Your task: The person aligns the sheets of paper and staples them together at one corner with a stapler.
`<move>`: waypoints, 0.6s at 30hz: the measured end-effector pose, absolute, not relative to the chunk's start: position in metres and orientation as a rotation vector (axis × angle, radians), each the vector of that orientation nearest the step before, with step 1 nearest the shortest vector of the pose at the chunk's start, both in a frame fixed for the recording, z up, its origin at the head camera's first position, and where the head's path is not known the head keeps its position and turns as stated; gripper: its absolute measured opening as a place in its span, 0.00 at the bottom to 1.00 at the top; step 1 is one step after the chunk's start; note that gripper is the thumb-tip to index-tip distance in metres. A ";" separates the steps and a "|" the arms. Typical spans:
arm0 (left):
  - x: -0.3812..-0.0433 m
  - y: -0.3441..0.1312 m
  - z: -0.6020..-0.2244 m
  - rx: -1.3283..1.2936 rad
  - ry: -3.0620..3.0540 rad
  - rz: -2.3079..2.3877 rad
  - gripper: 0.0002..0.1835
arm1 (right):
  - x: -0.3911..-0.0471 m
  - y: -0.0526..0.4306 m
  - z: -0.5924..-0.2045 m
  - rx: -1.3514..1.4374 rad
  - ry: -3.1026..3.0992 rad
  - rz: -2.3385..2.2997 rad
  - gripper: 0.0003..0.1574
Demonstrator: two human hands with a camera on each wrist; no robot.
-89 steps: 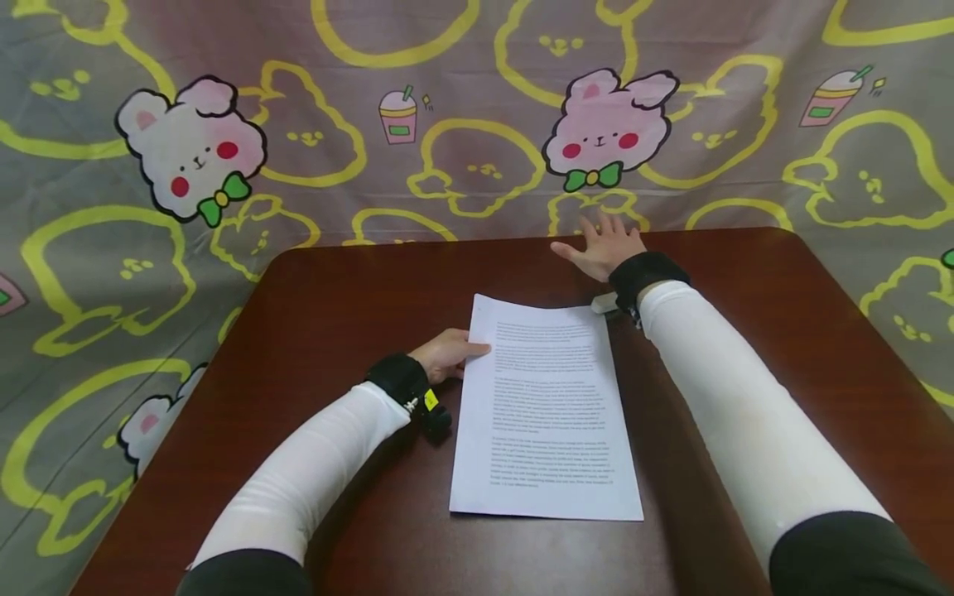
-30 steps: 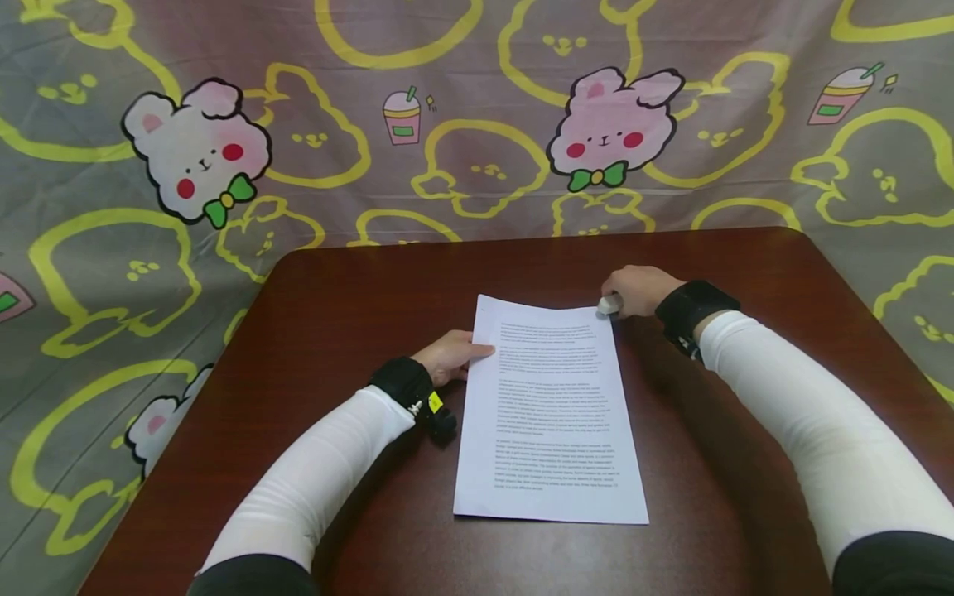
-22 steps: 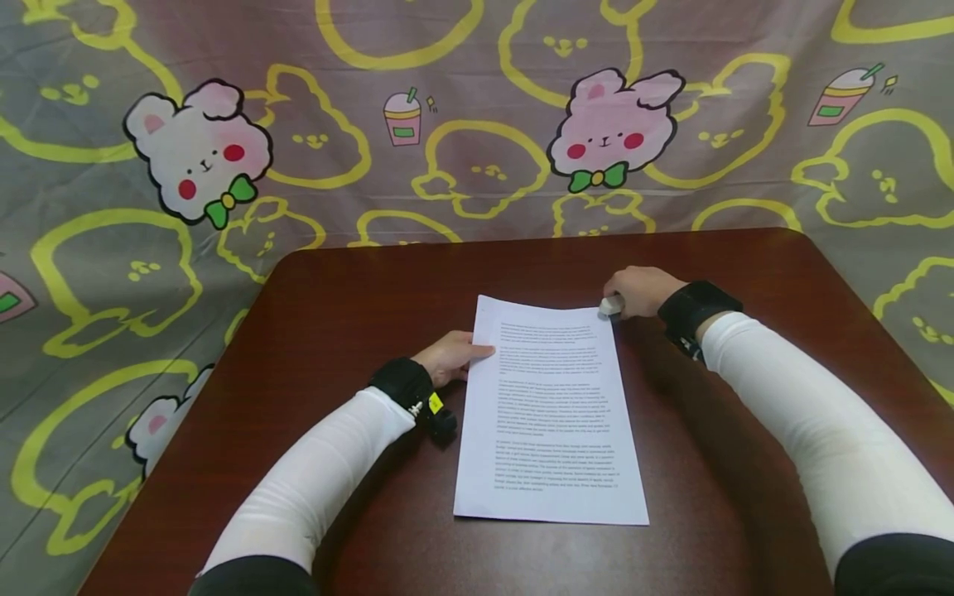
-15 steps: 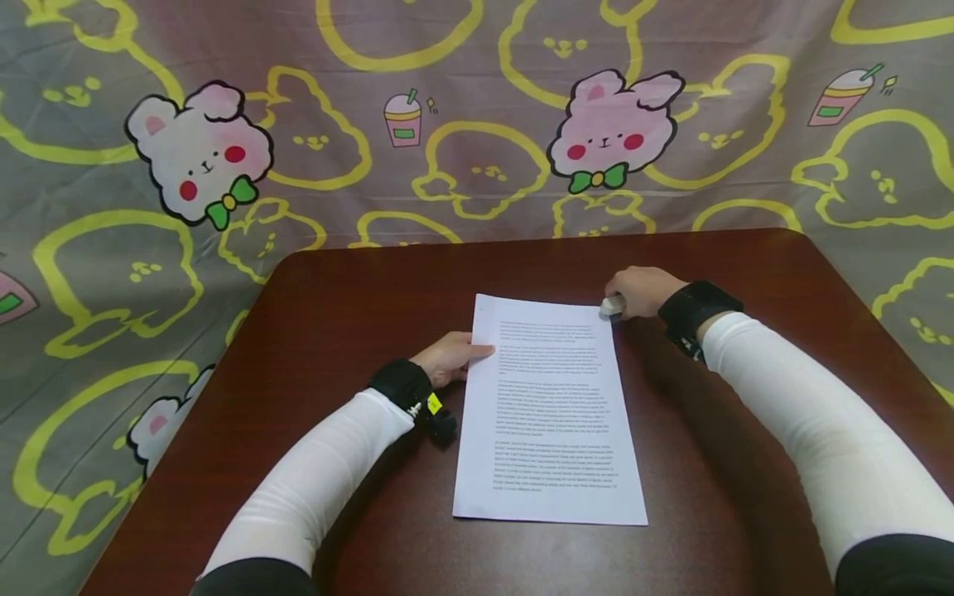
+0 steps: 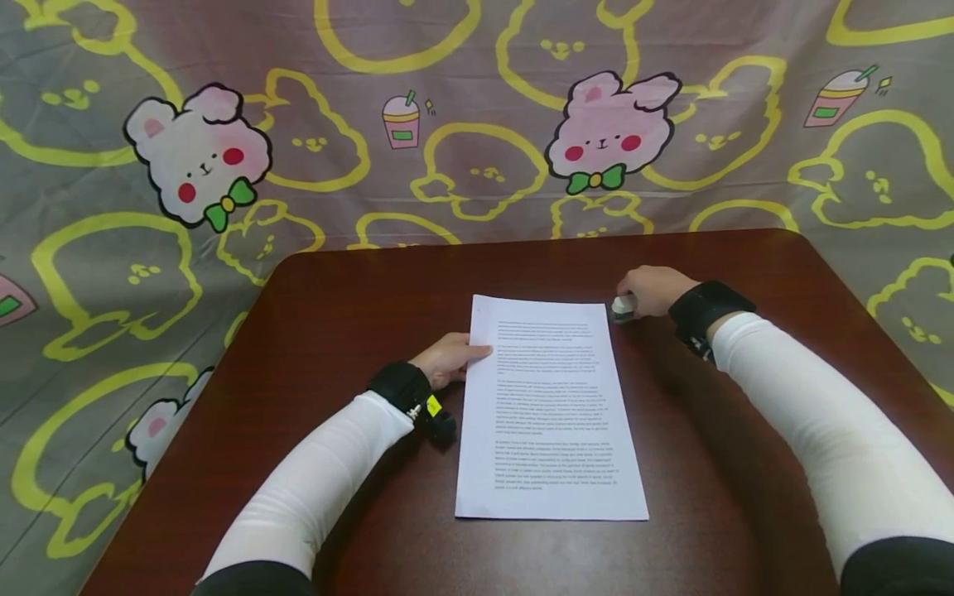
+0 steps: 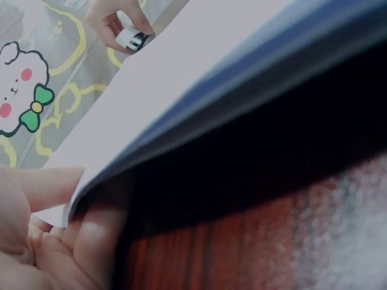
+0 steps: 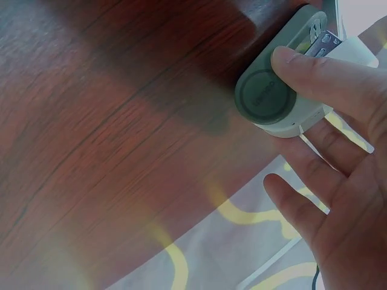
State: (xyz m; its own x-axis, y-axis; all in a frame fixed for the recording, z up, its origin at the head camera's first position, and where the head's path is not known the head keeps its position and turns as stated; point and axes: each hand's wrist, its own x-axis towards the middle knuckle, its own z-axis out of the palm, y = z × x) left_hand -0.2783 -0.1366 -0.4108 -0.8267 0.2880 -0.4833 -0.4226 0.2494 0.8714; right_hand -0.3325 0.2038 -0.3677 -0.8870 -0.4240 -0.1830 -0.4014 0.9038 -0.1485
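Observation:
A stack of printed paper (image 5: 551, 414) lies in the middle of the table, its near end toward me. My left hand (image 5: 447, 359) pinches its left edge, thumb on top and fingers underneath. In the left wrist view, that side of the stack (image 6: 139, 90) is raised off the wood. Just right of the stack's far right corner, my right hand (image 5: 656, 290) grips a small stapler (image 5: 623, 309). The right wrist view shows the stapler's grey-green base (image 7: 266, 96) under my thumb, with its white body against the fingers.
The dark red-brown wooden table (image 5: 358, 290) has rounded far corners. Behind it hangs a grey curtain (image 5: 462, 83) with cartoon bears and yellow outlines. A black wrist camera (image 5: 438, 426) sits beside the paper's left edge.
Three seconds ago my right hand was spread above the stapler; it then took hold of it at the paper's far right corner. Now hand and stapler have drawn right, off the corner. Left hand stays.

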 end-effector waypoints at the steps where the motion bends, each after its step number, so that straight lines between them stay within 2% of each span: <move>1: -0.278 -0.137 -0.411 -0.119 1.961 1.631 0.17 | -0.333 0.206 -0.368 -0.618 2.857 -0.162 0.16; 6: -0.278 -0.136 -0.410 -0.122 1.966 1.635 0.18 | -0.333 0.216 -0.370 -0.584 2.868 -0.187 0.18; 18: -0.279 -0.136 -0.412 -0.122 1.978 1.639 0.18 | -0.331 0.236 -0.367 -0.509 2.860 -0.236 0.17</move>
